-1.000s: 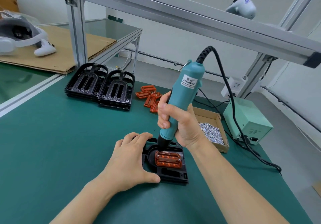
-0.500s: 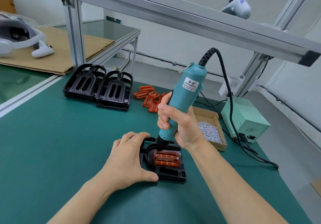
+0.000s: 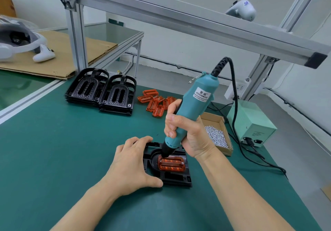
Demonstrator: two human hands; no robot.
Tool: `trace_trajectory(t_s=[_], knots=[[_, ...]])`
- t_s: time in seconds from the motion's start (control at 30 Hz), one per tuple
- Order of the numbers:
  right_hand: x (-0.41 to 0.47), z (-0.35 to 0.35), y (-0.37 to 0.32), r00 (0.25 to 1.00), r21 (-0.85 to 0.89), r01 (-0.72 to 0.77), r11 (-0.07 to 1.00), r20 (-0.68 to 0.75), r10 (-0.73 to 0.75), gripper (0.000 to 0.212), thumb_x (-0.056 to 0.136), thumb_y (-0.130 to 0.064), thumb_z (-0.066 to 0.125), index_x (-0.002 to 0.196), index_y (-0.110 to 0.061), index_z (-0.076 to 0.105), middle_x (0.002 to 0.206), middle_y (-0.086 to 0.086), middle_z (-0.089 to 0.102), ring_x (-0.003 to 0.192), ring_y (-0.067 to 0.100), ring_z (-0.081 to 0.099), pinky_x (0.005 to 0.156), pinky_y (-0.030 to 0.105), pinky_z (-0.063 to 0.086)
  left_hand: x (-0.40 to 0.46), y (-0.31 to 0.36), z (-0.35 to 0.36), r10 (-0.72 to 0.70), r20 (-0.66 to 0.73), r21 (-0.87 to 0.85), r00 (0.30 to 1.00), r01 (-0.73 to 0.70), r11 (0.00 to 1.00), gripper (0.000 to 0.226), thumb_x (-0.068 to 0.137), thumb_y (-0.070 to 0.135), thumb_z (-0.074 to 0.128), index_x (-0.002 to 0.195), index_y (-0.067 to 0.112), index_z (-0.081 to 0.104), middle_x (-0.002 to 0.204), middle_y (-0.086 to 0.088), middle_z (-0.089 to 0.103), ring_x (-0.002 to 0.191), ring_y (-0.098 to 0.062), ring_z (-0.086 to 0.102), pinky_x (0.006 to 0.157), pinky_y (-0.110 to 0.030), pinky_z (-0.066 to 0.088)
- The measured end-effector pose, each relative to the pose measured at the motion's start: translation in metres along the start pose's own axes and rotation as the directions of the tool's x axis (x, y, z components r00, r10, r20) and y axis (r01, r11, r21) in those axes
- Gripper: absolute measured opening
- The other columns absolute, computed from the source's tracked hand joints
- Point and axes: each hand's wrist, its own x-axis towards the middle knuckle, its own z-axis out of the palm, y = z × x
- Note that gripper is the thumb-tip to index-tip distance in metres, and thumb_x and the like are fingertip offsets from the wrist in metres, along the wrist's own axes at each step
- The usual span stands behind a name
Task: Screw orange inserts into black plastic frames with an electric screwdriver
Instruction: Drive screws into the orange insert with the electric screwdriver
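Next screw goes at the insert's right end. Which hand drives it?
Right. The right hand already grips the electric screwdriver, tip at the orange insert. The left hand lies flat, steadying the black frame.

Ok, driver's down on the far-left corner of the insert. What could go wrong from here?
1. The electric screwdriver leans to the right rather than standing upright, so the bit could slip off the screw and scar the orange insert.
2. Only the left hand steadies the black frame, from its left side; driving torque might twist it on the mat.
3. The cable passes over the screw box and could drag it.
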Motion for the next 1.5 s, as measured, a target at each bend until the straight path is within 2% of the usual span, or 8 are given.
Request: trace_trajectory(t_s=[0.23, 0.47, 0.6, 0.8, 0.93, 1.1, 1.3, 1.5], knots=[[-0.009, -0.01, -0.003, 0.957, 0.135, 0.056, 0.989, -0.291, -0.015, 0.016, 0.073, -0.009, 0.066, 0.07, -0.02, 0.055, 0.056, -0.002, 0.044, 0.045, 0.012, 0.04, 0.05, 0.023, 0.039, -0.001, -0.001, 0.0, -0.014, 0.003, -0.014, 1.0, 0.014, 1.0, 0.115, 0.037, 0.068, 0.072, 0.138, 0.045, 0.021, 0.135, 0.013, 0.025, 0.122, -0.018, 0.022, 0.1, -0.027, 0.029], [-0.018, -0.04, -0.033, 0.772, 0.02, 0.096, 0.995, -0.632, -0.062, 0.022, 0.084, -0.012, 0.072, 0.073, -0.021, 0.054, 0.057, -0.003, 0.049, 0.046, 0.011, 0.044, 0.048, 0.022, 0.043, -0.002, -0.002, 0.0, -0.007, -0.029, -0.01, 1.0, 0.007, 1.0, 0.116, 0.032, 0.072, 0.066, 0.136, 0.046, 0.022, 0.119, 0.021, 0.02, 0.109, -0.01, 0.018, 0.098, -0.028, 0.03], [-0.035, -0.065, -0.047, 0.617, -0.077, -0.013, 0.997, -0.785, -0.053, 0.023, 0.084, -0.025, 0.074, 0.079, -0.02, 0.052, 0.058, -0.004, 0.05, 0.048, 0.011, 0.048, 0.048, 0.022, 0.045, -0.003, -0.001, 0.0, -0.003, -0.041, 0.006, 0.999, 0.003, 1.0, 0.115, 0.033, 0.073, 0.064, 0.136, 0.046, 0.023, 0.117, 0.02, 0.019, 0.108, -0.008, 0.016, 0.102, -0.029, 0.028], [-0.072, -0.11, -0.063, 0.485, -0.113, -0.329, 0.938, -0.872, 0.065, 0.02, 0.09, -0.035, 0.064, 0.096, -0.024, 0.048, 0.076, 0.0, 0.049, 0.061, 0.015, 0.051, 0.055, 0.029, 0.045, -0.003, -0.001, 0.0, 0.005, -0.058, 0.018, 0.998, -0.004, 1.0, 0.113, 0.033, 0.074, 0.064, 0.135, 0.045, 0.025, 0.115, 0.02, 0.021, 0.103, -0.005, 0.014, 0.102, -0.028, 0.027], [-0.098, -0.136, -0.066, 0.414, -0.103, -0.617, 0.78, -0.886, 0.21, 0.036, 0.092, -0.036, 0.061, 0.116, -0.017, 0.041, 0.092, 0.006, 0.051, 0.075, 0.021, 0.051, 0.065, 0.035, 0.046, -0.004, 0.002, 0.0, -0.015, -0.072, 0.003, 0.997, 0.015, 1.0, 0.111, 0.033, 0.073, 0.063, 0.134, 0.045, 0.027, 0.115, 0.02, 0.02, 0.102, -0.006, 0.013, 0.1, -0.029, 0.028], [-0.115, -0.153, -0.055, 0.37, -0.196, -0.852, 0.485, -0.881, 0.294, 0.045, 0.094, -0.04, 0.058, 0.124, -0.013, 0.038, 0.102, 0.01, 0.053, 0.086, 0.025, 0.053, 0.08, 0.041, 0.046, -0.005, 0.004, -0.001, -0.008, -0.077, 0.003, 0.997, 0.009, 1.0, 0.109, 0.035, 0.07, 0.067, 0.134, 0.043, 0.029, 0.114, 0.018, 0.022, 0.098, -0.003, 0.011, 0.102, -0.029, 0.025], [-0.113, -0.159, -0.033, 0.385, -0.363, -0.922, 0.133, -0.889, 0.247, 0.052, 0.097, -0.039, 0.052, 0.128, -0.001, 0.034, 0.11, 0.014, 0.053, 0.09, 0.028, 0.052, 0.066, 0.033, 0.035, -0.004, 0.006, -0.001, -0.003, -0.098, 0.033, 0.995, 0.007, 0.999, 0.104, 0.045, 0.06, 0.08, 0.134, 0.041, 0.03, 0.113, 0.017, 0.022, 0.094, 0.001, 0.009, 0.105, -0.03, 0.023], [-0.103, -0.162, -0.013, 0.394, -0.41, -0.906, -0.102, -0.908, 0.146, 0.054, 0.096, -0.046, 0.051, 0.127, -0.003, 0.037, 0.128, 0.018, 0.053, 0.112, 0.034, 0.055, 0.078, 0.035, 0.04, -0.005, 0.005, 0.0, 0.014, -0.104, 0.037, 0.994, -0.01, 0.999, 0.103, 0.045, 0.06, 0.08, 0.134, 0.04, 0.032, 0.111, 0.017, 0.023, 0.095, 0.003, 0.01, 0.104, -0.028, 0.022]])
